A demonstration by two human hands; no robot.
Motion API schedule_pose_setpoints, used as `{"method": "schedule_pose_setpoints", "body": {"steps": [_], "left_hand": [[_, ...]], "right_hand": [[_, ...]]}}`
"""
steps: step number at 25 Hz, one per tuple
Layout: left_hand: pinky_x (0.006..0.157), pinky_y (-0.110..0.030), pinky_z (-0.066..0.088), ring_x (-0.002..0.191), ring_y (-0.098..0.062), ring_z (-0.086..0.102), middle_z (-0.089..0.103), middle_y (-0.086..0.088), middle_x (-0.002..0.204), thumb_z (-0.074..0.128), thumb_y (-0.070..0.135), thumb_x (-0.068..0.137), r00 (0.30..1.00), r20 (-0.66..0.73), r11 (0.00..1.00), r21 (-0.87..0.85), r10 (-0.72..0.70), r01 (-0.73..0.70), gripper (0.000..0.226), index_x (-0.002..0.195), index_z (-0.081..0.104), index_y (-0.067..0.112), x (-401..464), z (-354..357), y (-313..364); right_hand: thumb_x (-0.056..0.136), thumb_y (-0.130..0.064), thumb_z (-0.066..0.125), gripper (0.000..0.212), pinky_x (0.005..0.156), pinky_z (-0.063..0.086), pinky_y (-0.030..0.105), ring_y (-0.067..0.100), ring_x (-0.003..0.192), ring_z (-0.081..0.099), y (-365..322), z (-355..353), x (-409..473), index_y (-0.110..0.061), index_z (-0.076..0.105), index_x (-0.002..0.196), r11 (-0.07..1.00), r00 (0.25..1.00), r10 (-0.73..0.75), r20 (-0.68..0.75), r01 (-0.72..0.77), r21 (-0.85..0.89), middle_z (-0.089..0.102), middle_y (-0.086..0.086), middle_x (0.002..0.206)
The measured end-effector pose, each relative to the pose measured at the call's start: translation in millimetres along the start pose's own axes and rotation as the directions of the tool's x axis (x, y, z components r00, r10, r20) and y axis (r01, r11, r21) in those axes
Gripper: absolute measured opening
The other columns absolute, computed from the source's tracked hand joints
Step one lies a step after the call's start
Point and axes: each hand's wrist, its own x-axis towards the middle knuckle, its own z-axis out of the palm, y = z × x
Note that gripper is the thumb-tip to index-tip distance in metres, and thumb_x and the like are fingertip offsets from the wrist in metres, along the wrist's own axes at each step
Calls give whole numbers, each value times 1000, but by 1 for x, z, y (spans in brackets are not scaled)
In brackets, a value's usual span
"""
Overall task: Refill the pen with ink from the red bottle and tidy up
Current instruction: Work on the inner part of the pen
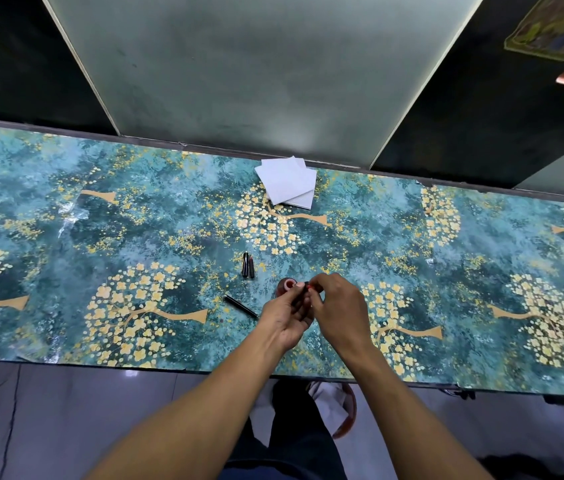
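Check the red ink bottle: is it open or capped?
Open. The red ink bottle stands upright on the table, its round mouth showing, no cap on it.

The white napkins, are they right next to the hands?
No, the white napkins lie at the far edge of the table, well beyond both hands, with pen parts in between.

Honestly can't read a single word or number anywhere here. The poster (550,26) up in the top right corner is too blurry and cut off to make out any lettering, and the red ink bottle (286,285) shows no legible label.
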Motion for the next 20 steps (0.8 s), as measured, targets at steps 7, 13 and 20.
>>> {"method": "schedule_pose_setpoints", "body": {"steps": [7, 13, 20], "left_hand": [[65, -33, 56, 55, -14, 63, 69, -5, 65, 73, 12, 86, 1000, -7, 999, -23, -25, 25, 11, 92, 66, 6, 0, 3, 3], [72, -35, 55, 54, -13, 63, 69, -4, 63, 72, 12, 86, 1000, -4, 999, -41, -14, 14, 9, 90, 66, 7, -2, 2, 6], [69, -34, 54, 47, -11, 63, 68, -4, 59, 72, 13, 87, 999, -43, 999, -36, -17, 16, 15, 98, 64, 9, 2, -3, 4]], "right_hand": [[93, -27, 64, 8, 67, 51, 37, 26, 77, 62, -3, -4, 10, -20, 68, 95, 997, 997, -68, 22, 69, -44, 66, 2, 88], [92, -27, 65, 8, 68, 52, 37, 24, 75, 62, -7, -1, 13, -20, 69, 93, 997, 997, -80, 16, 80, -19, 67, 1, 86], [91, -26, 65, 8, 76, 50, 37, 26, 78, 63, -7, 1, 9, -20, 69, 93, 998, 997, -62, 56, 63, -14, 68, 1, 88]]}}
